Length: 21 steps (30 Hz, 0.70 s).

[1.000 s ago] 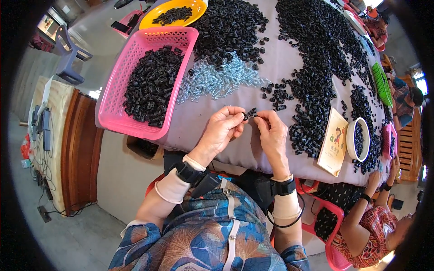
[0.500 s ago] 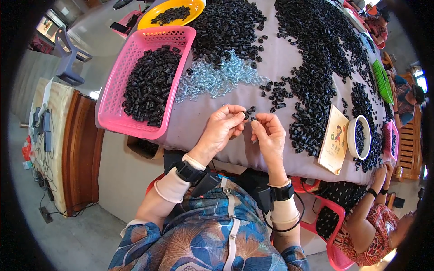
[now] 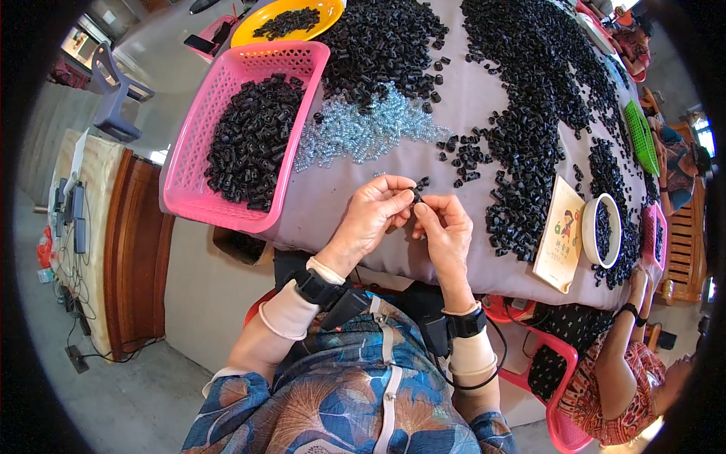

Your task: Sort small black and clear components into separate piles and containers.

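Note:
My left hand (image 3: 372, 214) is pinched closed around a small black plastic part (image 3: 417, 197) above the near edge of the cloth-covered table. Close against it, my right hand (image 3: 445, 225) is also closed, thumb and forefinger meeting at the same black part. Whether the right fingers hold a second small piece is hidden. Just beyond the fingertips lie a few loose black parts (image 3: 423, 181). A heap of small clear bluish springs (image 3: 370, 125) sits behind my hands. Left of them stands a pink basket (image 3: 181, 178) holding many black parts.
Large heaps of black parts (image 3: 522, 144) spread over the table's middle and right. A yellow plate (image 3: 333, 15) stands at the far left. At right are a booklet (image 3: 560, 238) and a white bowl (image 3: 616, 227). Another person (image 3: 624, 371) sits at the right edge.
My right hand has moved slightly left and up, so its fingertips now meet the left hand's at the black part. The left hand has barely moved.

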Tool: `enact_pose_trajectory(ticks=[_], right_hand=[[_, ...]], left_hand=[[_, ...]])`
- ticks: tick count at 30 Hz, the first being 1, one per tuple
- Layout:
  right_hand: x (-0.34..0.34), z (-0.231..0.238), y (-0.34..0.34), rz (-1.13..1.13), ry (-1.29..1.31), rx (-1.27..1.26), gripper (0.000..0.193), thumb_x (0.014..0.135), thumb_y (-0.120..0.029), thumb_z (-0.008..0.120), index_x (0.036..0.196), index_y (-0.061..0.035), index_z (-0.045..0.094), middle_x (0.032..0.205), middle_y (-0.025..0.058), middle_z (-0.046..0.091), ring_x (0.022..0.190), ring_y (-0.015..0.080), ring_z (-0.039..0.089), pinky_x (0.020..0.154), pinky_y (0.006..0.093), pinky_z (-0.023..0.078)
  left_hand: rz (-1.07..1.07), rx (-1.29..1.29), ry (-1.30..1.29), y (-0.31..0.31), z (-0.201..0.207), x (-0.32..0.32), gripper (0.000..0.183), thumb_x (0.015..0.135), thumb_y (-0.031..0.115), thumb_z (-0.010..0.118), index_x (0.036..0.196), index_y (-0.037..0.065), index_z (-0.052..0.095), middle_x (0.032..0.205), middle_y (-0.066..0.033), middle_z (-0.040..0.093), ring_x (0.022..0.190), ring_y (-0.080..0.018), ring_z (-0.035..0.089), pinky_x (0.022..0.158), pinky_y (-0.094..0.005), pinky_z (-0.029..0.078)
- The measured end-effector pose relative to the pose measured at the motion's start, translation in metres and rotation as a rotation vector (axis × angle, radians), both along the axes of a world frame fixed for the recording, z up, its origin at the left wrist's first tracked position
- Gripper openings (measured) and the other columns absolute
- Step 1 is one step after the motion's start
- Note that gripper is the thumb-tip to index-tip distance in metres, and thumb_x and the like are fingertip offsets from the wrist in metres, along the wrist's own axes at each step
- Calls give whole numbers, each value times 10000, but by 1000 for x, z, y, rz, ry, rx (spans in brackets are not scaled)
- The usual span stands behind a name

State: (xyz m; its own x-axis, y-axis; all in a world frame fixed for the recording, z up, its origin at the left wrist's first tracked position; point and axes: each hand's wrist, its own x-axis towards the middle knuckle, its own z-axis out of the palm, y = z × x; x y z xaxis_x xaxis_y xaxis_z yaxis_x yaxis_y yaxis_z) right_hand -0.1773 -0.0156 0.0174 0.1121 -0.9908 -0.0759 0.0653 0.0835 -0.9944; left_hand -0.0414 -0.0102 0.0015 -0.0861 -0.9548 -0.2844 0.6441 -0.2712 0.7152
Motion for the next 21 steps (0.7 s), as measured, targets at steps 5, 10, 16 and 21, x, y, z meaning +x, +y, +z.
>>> enact_pose_trajectory(ticks=[5,10,16,21], right_hand=[[0,-2,1,5,11,-21,54,814,-18,620,853,-8,584,711,18,587,566,49,514,491,190,441],[-3,-8,-1,4,-20,-77,59,812,-18,621,850,-15,575,720,9,578,587,49,519,492,185,434],[-8,-9,-3,89,5,-22,128,795,-10,637,891,-18,552,786,23,575,625,56,530,494,190,438],[0,-5,-2,103,-72,-40,175,784,-5,647,912,-15,529,748,20,564,626,56,533,516,191,444]], left_hand=[[-67,23,-42,1,6,5,169,872,118,580,1028,54,579,745,-3,588,592,-60,535,512,-177,415],[-121,-29,-81,-1,9,4,186,877,118,572,1050,51,554,764,-5,588,597,-61,536,512,-185,421],[-150,-49,-173,-2,3,5,180,880,105,564,1047,44,538,780,-12,591,597,-59,535,493,-167,408],[-116,-27,-59,-1,2,4,165,879,93,559,1034,41,540,783,-13,594,592,-59,533,494,-171,409]])
